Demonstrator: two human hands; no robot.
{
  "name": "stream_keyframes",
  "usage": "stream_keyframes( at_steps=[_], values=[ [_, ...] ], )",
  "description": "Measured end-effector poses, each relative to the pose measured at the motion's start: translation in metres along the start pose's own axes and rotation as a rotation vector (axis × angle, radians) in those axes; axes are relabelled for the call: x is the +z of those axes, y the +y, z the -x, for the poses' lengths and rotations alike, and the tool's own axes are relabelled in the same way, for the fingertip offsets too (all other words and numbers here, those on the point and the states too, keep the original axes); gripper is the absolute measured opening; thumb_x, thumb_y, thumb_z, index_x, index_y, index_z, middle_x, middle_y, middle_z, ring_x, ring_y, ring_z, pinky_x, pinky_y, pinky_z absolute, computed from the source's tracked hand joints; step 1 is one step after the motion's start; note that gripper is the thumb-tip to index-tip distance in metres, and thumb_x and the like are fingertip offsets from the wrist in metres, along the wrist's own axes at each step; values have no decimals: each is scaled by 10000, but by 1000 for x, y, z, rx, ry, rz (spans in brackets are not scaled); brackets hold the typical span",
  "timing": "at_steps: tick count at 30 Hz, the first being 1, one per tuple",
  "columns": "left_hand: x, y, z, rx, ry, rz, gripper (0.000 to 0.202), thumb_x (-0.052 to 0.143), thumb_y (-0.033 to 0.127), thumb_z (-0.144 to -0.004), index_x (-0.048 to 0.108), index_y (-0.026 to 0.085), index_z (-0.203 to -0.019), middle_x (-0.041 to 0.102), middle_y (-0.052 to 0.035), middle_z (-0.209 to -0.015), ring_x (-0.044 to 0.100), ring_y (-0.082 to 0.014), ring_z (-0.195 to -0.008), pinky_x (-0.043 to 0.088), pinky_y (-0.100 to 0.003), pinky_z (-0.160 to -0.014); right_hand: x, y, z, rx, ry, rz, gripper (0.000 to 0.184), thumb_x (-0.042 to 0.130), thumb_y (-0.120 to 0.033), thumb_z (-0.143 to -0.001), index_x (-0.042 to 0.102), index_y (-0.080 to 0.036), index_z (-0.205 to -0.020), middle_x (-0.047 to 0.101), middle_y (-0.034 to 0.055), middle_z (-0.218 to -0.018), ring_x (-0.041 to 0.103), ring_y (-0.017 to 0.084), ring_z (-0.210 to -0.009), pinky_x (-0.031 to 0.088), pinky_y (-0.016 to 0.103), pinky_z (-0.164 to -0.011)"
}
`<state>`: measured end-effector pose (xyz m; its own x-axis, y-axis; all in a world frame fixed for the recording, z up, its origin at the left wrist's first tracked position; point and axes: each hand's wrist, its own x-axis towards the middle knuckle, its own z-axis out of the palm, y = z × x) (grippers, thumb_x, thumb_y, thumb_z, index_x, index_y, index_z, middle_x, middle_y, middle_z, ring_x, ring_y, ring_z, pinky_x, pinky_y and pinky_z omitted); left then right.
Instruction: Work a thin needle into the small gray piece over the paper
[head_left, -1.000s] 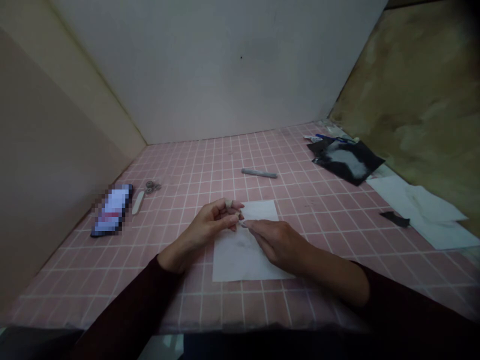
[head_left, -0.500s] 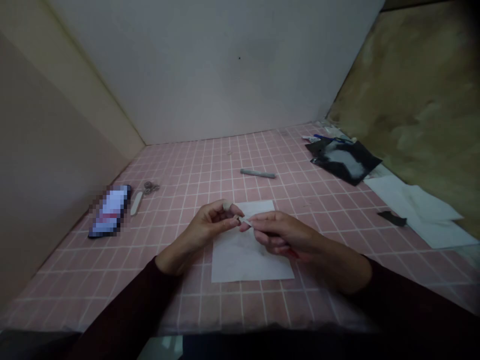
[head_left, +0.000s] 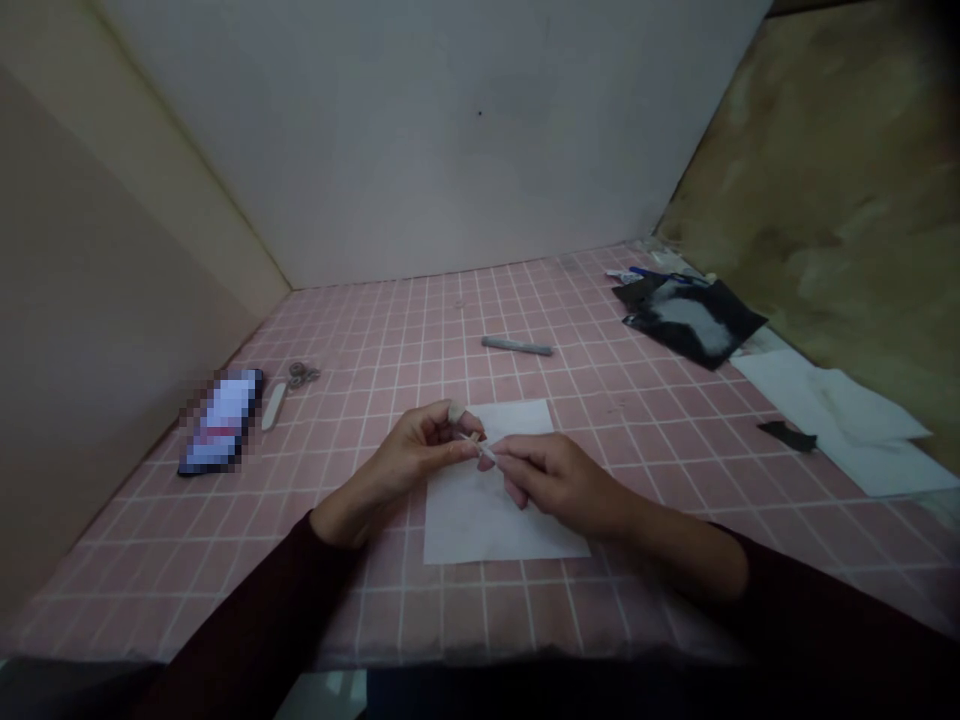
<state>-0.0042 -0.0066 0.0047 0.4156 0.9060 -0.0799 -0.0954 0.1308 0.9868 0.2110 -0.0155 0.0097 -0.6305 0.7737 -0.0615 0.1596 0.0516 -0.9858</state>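
Observation:
My left hand [head_left: 420, 442] is closed, pinching a small piece between thumb and fingers; it is too small and dim to name. A pale wrap [head_left: 455, 411] covers part of one of its fingers. In my right hand [head_left: 566, 480] a thin whitish strip [head_left: 487, 454] is pinched between thumb and forefinger, its tip meeting the small piece. Both hands are over a white sheet of paper [head_left: 502, 525] with faint grey smudges, lying on the pink checked tablecloth [head_left: 375, 340].
Beyond the paper lies a grey rod [head_left: 516, 345]. To the left are a phone [head_left: 223, 420], a flat white stick [head_left: 274, 407] and several small ring-like pieces [head_left: 301, 375]. On the right lie a dusty black sheet [head_left: 724, 315], a dark scrap [head_left: 787, 435] and white papers [head_left: 847, 450].
My right hand has turned and its fingers have shifted slightly left and down, tilting the strip against the small piece. My left hand has hardly moved.

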Motion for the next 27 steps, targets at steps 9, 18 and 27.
stream_keyframes(
  at_steps=[9, 18, 27],
  values=[
    [3, 3, 0, 38, 2, -2, 212, 774, 223, -788, 651, 150, -944, 693, -15, -798, 676, -133, -750, 510, -267, -733, -3, -4, -2, 175, -81, -273, 241, 491, -336, -952, 649, -155, -967, 462, -62, -573, 279, 51, -412, 243, 199, -421],
    [3, 3, -1, -5, -28, 26, 224, 782, 215, -772, 661, 137, -943, 721, -38, -806, 693, -152, -776, 525, -287, -763, -4, 1, -3, 106, -56, -168, 214, 510, -338, -938, 629, -168, -883, 490, -48, -592, 306, 59, -434, 268, 203, -436],
    [2, 4, 0, 39, 3, -10, 193, 765, 208, -795, 651, 147, -939, 704, -22, -805, 667, -129, -745, 498, -260, -724, -3, -2, -1, 139, -73, -182, 229, 495, -348, -945, 633, -165, -944, 477, -54, -580, 304, 60, -425, 260, 212, -441]
  ],
)
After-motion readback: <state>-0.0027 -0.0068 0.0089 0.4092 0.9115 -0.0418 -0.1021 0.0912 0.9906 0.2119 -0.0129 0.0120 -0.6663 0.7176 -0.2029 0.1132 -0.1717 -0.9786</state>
